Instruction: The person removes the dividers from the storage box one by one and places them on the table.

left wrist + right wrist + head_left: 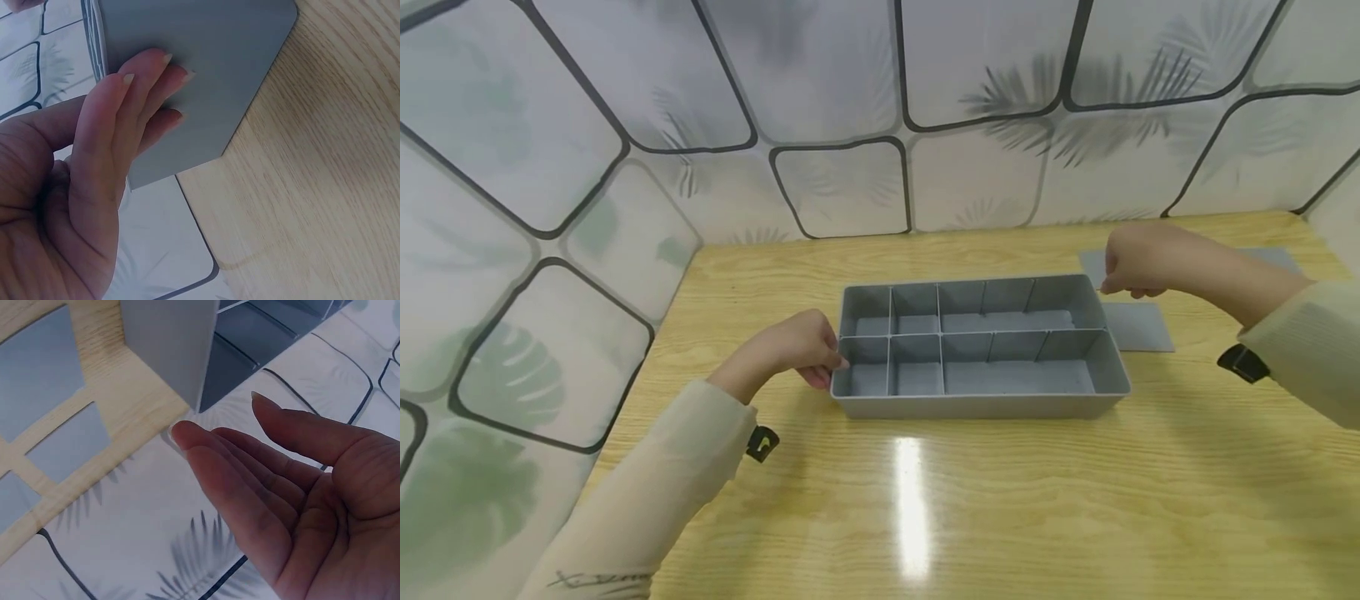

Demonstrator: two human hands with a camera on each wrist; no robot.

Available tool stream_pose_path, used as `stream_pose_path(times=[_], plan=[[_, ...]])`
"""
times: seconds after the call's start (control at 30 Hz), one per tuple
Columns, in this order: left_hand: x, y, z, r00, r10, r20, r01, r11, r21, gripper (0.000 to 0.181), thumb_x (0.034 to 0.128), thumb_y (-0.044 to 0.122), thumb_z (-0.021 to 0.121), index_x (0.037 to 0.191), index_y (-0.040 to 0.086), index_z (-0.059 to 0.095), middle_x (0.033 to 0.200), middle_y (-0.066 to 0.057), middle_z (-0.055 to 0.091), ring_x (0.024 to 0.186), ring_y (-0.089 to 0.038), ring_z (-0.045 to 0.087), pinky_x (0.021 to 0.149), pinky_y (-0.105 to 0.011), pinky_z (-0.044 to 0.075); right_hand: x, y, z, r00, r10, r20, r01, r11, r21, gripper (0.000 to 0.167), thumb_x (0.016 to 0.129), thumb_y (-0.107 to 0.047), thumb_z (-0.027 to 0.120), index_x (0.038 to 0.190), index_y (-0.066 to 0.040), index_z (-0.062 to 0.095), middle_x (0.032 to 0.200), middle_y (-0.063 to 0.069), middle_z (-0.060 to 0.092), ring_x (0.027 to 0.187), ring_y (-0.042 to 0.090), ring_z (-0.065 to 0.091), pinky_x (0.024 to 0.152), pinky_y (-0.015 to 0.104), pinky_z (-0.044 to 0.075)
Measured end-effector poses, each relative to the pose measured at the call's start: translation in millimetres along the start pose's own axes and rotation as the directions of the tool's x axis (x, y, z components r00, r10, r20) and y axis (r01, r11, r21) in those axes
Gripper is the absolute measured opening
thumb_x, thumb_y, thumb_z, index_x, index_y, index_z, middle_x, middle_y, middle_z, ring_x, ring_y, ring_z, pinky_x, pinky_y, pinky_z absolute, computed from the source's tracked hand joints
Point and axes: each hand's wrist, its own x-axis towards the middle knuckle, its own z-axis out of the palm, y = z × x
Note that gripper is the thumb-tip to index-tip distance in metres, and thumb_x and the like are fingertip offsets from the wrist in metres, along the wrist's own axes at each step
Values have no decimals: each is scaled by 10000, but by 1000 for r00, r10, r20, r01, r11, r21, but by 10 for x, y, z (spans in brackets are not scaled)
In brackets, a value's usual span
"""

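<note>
A long grey divided box (985,407) stands on the table, its compartments holding nothing visible. My left hand (801,346) is at its left end, the thumb over the rim. In the left wrist view, that hand (106,156) has its fingers flat against the outer wall (206,81). My right hand (1146,260) is by the box's back right corner. The right wrist view shows this hand (281,494) with relaxed fingers and a gap between thumb and fingertips, beside the box's end wall (169,350); whether a fingertip touches the rim, I cannot tell.
Flat grey pieces lie on the wooden table (1000,500) right of the box, one (1138,327) near its right end and others farther back, partly behind my right hand and forearm. A patterned wall covering (850,192) rises behind the table and along its left side.
</note>
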Motion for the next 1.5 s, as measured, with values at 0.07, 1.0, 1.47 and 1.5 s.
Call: stream_pose_path(times=[0.07,1.0,1.47,1.5], plan=[[-4,-3,1,1000,5,-1,-5,1000,-7,150,872,27,631,842,-115,667,619,-91,639,523,-124,633,623,-317,600,1,-51,-14,1000,-7,0,7,1000,-26,348,876,-168,628,539,-118,558,478,-43,451,453,92,386,477,257,350],[-4,-6,-1,1000,6,-3,-6,1000,3,163,879,27,619,835,-124,664,649,-115,665,533,-129,646,597,-284,594,217,-736,-17,985,-144,-90,135,985,-103,445,809,-22,612,528,-180,304,531,-61,188,497,93,159,470,231,177],[1,-5,-2,1000,10,-1,-10,1000,8,159,876,27,618,799,-103,666,635,-110,665,524,-125,643,600,-294,596,329,-1055,-49,983,-170,-63,157,973,-167,474,739,22,631,534,-193,262,541,-65,175,503,89,173,462,212,159],[-1,-5,-4,1000,9,-1,-9,1000,9,158,877,28,618,792,-96,665,638,-112,667,525,-126,644,603,-297,596,337,-1089,-57,984,-168,-52,156,972,-178,450,749,17,634,527,-183,298,542,-62,205,506,94,200,463,216,181]])
